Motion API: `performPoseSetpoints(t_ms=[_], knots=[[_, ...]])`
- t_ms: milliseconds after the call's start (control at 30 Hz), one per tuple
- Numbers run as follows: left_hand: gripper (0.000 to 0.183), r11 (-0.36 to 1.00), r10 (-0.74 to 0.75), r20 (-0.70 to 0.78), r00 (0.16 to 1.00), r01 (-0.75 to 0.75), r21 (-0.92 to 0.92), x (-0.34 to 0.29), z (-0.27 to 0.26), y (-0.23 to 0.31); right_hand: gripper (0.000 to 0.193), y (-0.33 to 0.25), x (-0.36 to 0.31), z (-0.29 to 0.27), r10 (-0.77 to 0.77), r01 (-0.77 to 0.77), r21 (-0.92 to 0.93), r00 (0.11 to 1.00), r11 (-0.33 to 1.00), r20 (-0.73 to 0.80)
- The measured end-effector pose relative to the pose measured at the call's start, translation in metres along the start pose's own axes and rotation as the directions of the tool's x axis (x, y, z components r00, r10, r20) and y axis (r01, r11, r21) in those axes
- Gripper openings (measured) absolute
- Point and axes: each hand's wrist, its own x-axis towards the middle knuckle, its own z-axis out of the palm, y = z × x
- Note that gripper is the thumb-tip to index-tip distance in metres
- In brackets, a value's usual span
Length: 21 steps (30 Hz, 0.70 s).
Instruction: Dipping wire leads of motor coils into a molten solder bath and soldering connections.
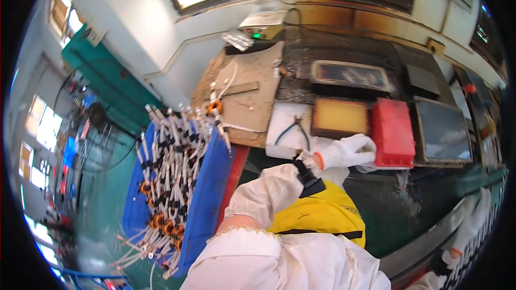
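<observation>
My left hand [352, 151], in a white knitted glove with an orange cuff, is beside the front left corner of a red plastic bin [394, 134]. Its fingers are curled together, and what they hold, if anything, is hidden. A dark band circles that wrist below the white sleeve [266, 193]. White fabric shows just under the glove; I cannot tell whether it belongs to my right hand. Pliers with dark blue handles [294, 131] lie left of the glove on a white block [279, 115]. Behind them sits a framed yellow block [340, 116].
At left, a blue crate [201, 204] is heaped with copper-wound coils with white leads [166, 182]. One coil [215, 106] lies on the brown board [252, 107]. A device with a green light [263, 24] stands behind. Another person's gloved hand [451, 259] appears at lower right.
</observation>
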Motion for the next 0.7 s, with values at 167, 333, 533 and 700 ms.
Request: performPoseSetpoints(t_ms=[167, 333, 533, 700], knots=[[0.033, 0.874, -0.277, -0.22, 0.935, 0.34, 0.348, -0.127, -0.062, -0.033, 0.028, -0.225, 0.042, 0.091, -0.071, -0.077, 0.784, 0.986, 0.615, 0.153], [0.032, 0.734, -0.517, -0.511, 0.686, 0.663, 0.148, -0.231, -0.082, -0.019, 0.019, -0.299, 0.078, 0.136, -0.281, 0.047, 0.914, 0.957, 0.403, 0.075], [0.031, 0.735, -0.547, -0.65, 0.528, 0.674, -0.071, -0.283, -0.081, -0.016, 0.025, -0.307, 0.092, 0.223, -0.191, -0.518, 0.855, 0.838, 0.014, 0.511], [0.04, 0.812, -0.397, -0.73, 0.556, 0.584, 0.003, -0.24, -0.106, -0.06, 0.035, -0.285, 0.099, 0.257, -0.207, -0.327, 0.822, 0.863, 0.467, 0.461]])
